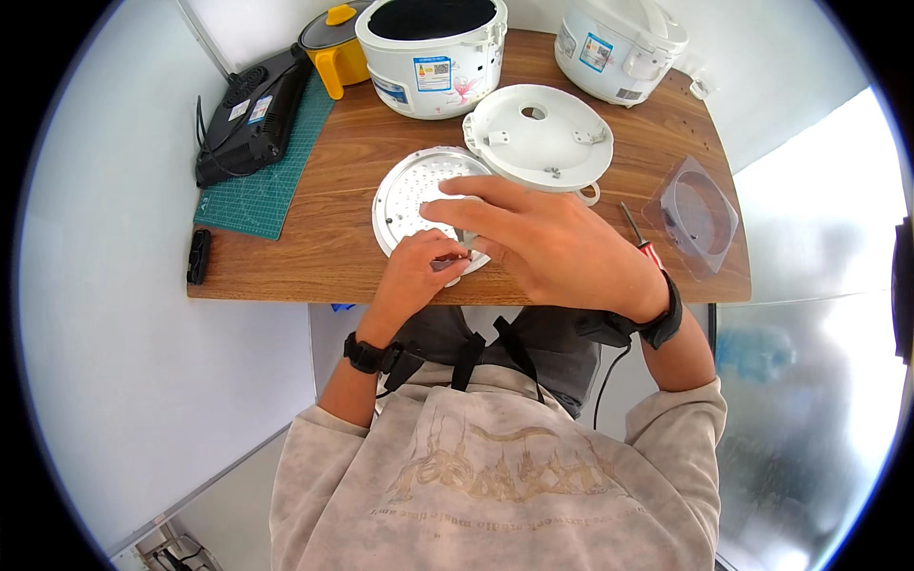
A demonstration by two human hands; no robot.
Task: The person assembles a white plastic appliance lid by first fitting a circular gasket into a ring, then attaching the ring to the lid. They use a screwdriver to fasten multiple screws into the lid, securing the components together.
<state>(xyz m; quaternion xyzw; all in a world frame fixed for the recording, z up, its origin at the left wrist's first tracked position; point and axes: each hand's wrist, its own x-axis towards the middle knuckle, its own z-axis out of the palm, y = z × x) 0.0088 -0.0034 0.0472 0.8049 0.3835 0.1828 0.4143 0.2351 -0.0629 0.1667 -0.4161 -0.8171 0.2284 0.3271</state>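
Note:
A round white inner lid plate (pixel 403 195) with many small holes lies near the table's front edge. Low at its near rim is my left hand (pixel 417 273), thumb and fingertips pinched together; what they hold is too small to name. My right hand (pixel 562 243) reaches over the plate from the right. Two of its fingers stretch out above the holes, while its thumb side closes in by a small grey metal piece (pixel 466 237) between the hands. The right hand hides part of the plate, and its grip is partly covered.
Behind the plate lies a white rice cooker lid (pixel 543 143) with small loose parts on it. Two rice cooker bodies (pixel 433 76) (pixel 619 52) stand farther back. Right: screwdriver (pixel 649 253), clear plastic tray (pixel 700 214). Left: green mat (pixel 257 205), black device (pixel 252 124), yellow pot (pixel 345 67), black object (pixel 199 257).

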